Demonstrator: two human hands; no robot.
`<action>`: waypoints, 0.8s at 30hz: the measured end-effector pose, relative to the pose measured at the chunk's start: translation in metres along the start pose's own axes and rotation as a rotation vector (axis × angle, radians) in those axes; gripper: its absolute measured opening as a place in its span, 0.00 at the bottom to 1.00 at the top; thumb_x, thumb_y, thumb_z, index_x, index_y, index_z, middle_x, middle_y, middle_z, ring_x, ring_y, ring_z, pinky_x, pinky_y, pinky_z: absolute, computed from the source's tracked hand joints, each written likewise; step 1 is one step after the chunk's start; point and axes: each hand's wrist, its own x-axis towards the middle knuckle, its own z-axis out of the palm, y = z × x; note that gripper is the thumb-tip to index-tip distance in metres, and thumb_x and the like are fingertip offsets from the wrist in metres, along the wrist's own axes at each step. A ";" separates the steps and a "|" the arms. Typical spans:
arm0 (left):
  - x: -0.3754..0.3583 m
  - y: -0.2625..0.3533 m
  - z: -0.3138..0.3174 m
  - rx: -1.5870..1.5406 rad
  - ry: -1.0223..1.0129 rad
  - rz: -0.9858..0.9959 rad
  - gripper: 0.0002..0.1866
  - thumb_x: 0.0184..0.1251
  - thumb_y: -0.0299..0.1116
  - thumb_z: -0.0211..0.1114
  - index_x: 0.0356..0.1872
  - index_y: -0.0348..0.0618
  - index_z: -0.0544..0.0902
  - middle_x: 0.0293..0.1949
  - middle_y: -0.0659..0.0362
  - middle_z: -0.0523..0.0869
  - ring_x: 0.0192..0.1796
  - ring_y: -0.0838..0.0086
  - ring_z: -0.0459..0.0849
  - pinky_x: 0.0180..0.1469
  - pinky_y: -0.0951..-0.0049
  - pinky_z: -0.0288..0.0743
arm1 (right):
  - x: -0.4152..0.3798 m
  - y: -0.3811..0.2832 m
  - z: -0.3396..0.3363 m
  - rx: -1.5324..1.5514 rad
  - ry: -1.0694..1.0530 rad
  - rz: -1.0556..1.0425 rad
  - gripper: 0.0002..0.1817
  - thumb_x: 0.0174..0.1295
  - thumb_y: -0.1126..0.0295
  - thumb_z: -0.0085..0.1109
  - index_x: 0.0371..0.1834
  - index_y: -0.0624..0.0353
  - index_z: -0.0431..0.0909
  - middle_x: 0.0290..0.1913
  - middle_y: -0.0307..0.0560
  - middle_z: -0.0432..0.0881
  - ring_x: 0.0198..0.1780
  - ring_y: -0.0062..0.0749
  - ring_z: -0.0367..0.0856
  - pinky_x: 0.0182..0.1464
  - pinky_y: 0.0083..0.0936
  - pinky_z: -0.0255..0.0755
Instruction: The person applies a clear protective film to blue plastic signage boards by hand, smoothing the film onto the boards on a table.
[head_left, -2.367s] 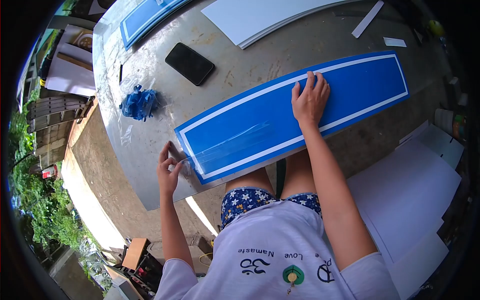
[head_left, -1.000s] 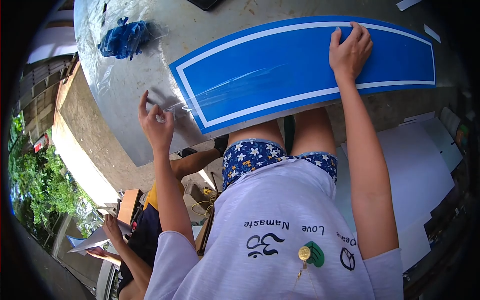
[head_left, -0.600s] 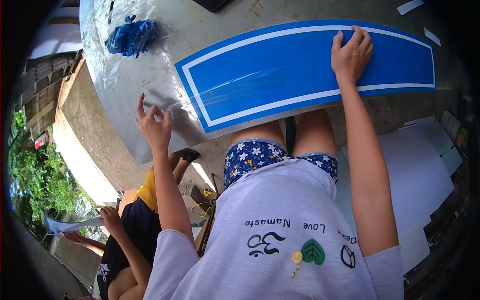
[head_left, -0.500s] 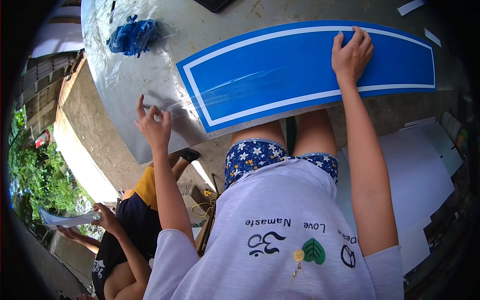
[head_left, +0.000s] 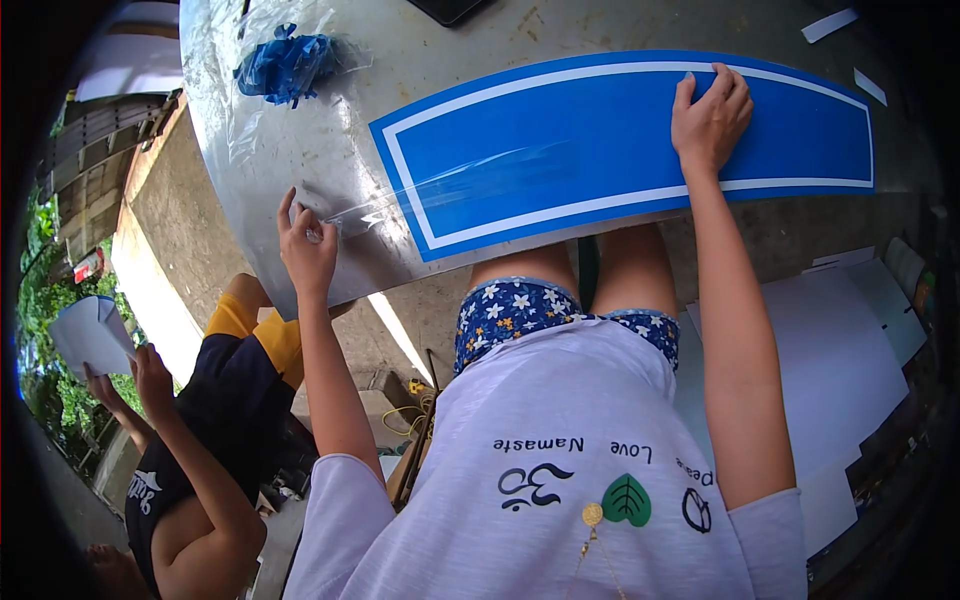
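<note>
The blue sign (head_left: pixel 600 140) lies on the worktop (head_left: pixel 460 65), and a clear film (head_left: pixel 470 172) reaches from its surface past its left end. There the left hand (head_left: pixel 308 250) holds the film between thumb and finger, while the right hand (head_left: pixel 712 125) rests, fingers slightly apart, on the sign's right half.

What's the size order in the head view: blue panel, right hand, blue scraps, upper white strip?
1. Blue panel
2. Right hand and blue scraps: too alike to rank
3. Upper white strip
</note>
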 end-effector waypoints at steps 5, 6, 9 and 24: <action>-0.001 -0.007 -0.002 0.020 0.011 0.033 0.07 0.51 0.23 0.60 0.21 0.33 0.70 0.66 0.44 0.72 0.62 0.49 0.79 0.50 0.62 0.78 | 0.000 0.000 -0.001 -0.006 -0.001 -0.001 0.23 0.63 0.56 0.55 0.55 0.60 0.75 0.56 0.55 0.74 0.59 0.50 0.70 0.66 0.43 0.61; -0.001 -0.006 -0.003 0.020 0.012 0.033 0.07 0.51 0.23 0.60 0.21 0.33 0.70 0.66 0.44 0.72 0.62 0.49 0.79 0.50 0.62 0.78 | 0.001 0.000 -0.001 -0.006 0.000 0.000 0.22 0.63 0.56 0.55 0.55 0.60 0.75 0.56 0.55 0.74 0.59 0.50 0.70 0.66 0.43 0.61; -0.001 -0.008 -0.004 -0.004 -0.020 -0.066 0.07 0.50 0.22 0.61 0.21 0.32 0.70 0.65 0.43 0.74 0.57 0.53 0.82 0.44 0.64 0.79 | 0.001 0.000 -0.001 -0.002 -0.004 0.004 0.22 0.63 0.57 0.55 0.55 0.60 0.74 0.56 0.55 0.74 0.59 0.50 0.70 0.66 0.43 0.61; -0.007 -0.039 -0.002 -0.080 0.060 0.003 0.29 0.50 0.16 0.59 0.58 0.38 0.82 0.62 0.53 0.77 0.24 0.82 0.73 0.32 0.78 0.74 | 0.001 -0.001 -0.003 -0.002 -0.015 0.009 0.23 0.64 0.56 0.54 0.55 0.60 0.74 0.56 0.55 0.73 0.60 0.49 0.69 0.66 0.43 0.60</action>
